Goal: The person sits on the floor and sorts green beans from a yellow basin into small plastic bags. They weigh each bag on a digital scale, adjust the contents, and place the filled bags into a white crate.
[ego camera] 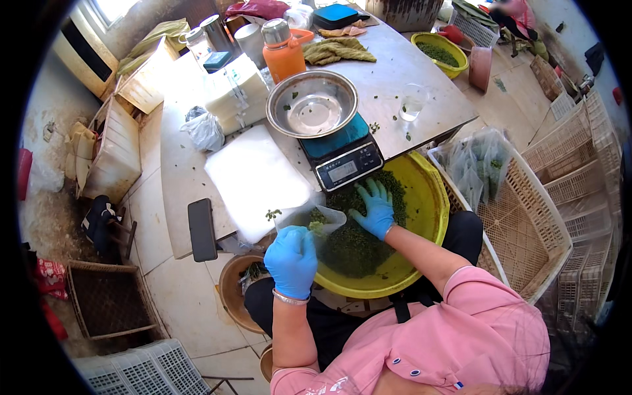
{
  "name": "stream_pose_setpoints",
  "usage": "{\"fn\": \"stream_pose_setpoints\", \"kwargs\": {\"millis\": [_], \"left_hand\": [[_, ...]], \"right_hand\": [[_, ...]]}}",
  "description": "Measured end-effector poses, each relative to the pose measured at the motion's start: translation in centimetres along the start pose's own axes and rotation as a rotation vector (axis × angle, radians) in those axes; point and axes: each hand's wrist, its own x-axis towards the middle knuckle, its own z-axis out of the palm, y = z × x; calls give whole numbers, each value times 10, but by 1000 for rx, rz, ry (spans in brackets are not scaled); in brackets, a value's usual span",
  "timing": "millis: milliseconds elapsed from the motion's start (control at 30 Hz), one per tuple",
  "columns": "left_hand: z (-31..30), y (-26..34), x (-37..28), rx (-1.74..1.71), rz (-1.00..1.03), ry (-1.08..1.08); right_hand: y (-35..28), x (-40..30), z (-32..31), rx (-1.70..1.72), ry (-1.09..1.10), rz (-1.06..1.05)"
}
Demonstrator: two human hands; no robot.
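My left hand (291, 261), in a blue glove, grips the rim of a clear plastic bag (336, 220) whose mouth gapes over the basin. Some green berries show inside the bag. My right hand (376, 210), also gloved, rests with fingers spread on a heap of small green berries (353, 252), which look like green peppercorns. They lie in a large yellow basin (428, 217) between my knees. Just beyond the basin, a digital scale (345, 165) on the table carries a steel bowl (312, 104) with a few leaf bits. Left of it lies a stack of clear bags (256, 177).
A phone (201, 229) overhangs the metal table's (182, 163) front edge. An orange bottle (284, 52) and a plastic cup (412, 101) stand farther back. At right is a plastic crate (518, 237) holding filled bags (476, 165); a brown tub (237, 291) sits at lower left.
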Motion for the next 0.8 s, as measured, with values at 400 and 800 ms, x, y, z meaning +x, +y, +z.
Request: {"fn": "stream_pose_setpoints", "kwargs": {"millis": [400,800], "left_hand": [[1,-10,-17,-68,-98,-1],[-5,-24,-25,-83,-180,-22]], "right_hand": [[-25,-11,28,303,218,307],[-41,40,13,-150,23,-325]]}}
